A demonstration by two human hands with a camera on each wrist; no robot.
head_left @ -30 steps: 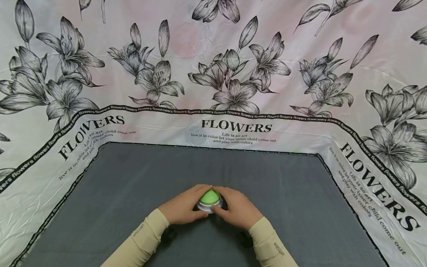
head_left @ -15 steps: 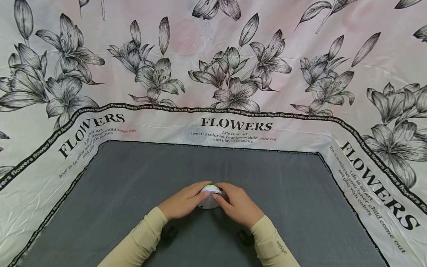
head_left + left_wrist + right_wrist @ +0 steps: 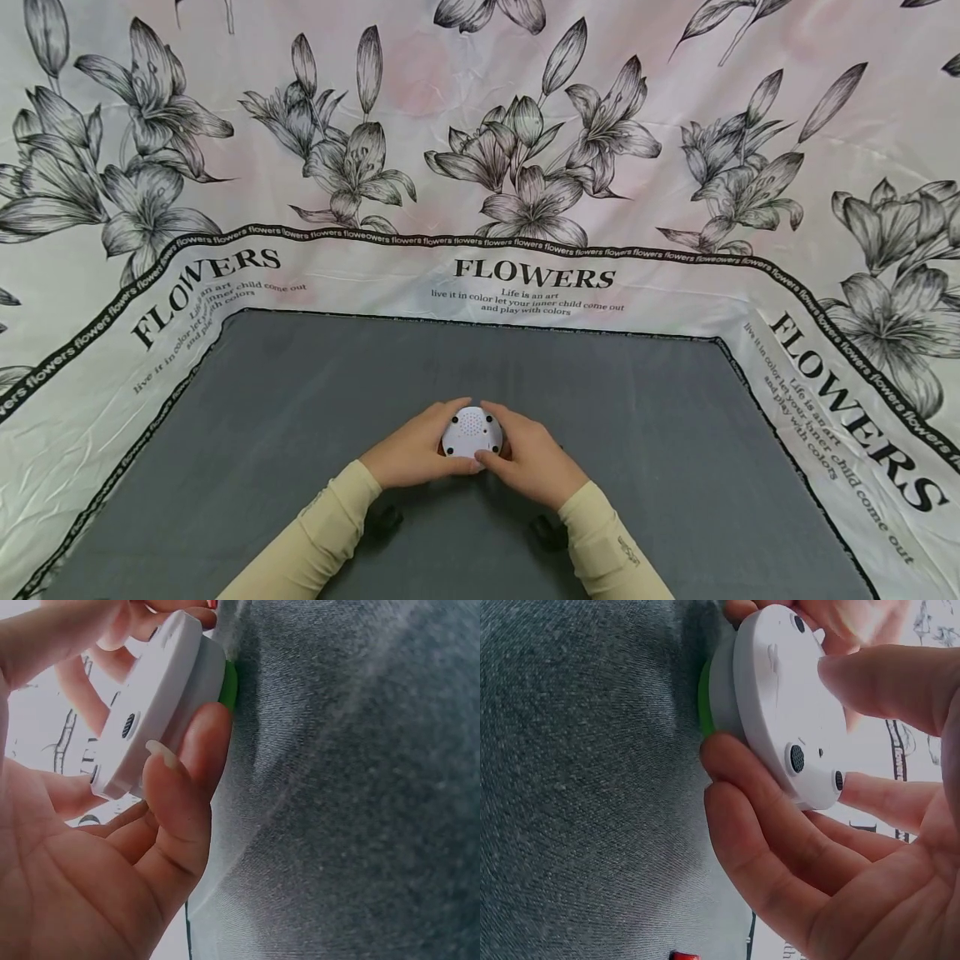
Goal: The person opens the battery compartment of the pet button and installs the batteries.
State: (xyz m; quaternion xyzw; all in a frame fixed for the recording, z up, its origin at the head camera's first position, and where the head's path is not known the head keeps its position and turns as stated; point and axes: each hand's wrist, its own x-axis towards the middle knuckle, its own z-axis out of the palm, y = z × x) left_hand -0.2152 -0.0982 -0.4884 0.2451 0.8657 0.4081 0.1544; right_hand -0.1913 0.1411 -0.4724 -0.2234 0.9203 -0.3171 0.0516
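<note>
A round push button [image 3: 472,432] with a white base and green dome is held between both hands near the middle of the cloth. Its underside faces up in the head view, showing black round feet and a patch of small holes. My left hand [image 3: 411,450] grips the left rim, fingers curled round the side. From the right, my right hand [image 3: 536,457] grips it, the thumb over the underside. In the left wrist view, the green dome [image 3: 229,684] points toward the cloth. The right wrist view shows the thumb [image 3: 877,679] close against the white underside.
Grey cloth [image 3: 300,375] covers the surface under the hands. A white border [image 3: 360,287] with printed lettering and lilies runs round it and rises behind. Dark objects [image 3: 551,532] show below both wrists. A small red thing [image 3: 685,956] sits at the right wrist view's lower edge.
The push button has turned over between the hands: its green dome faced up a second ago, then tipped away, and now the white underside faces up. Both hands have shifted slightly upward in view.
</note>
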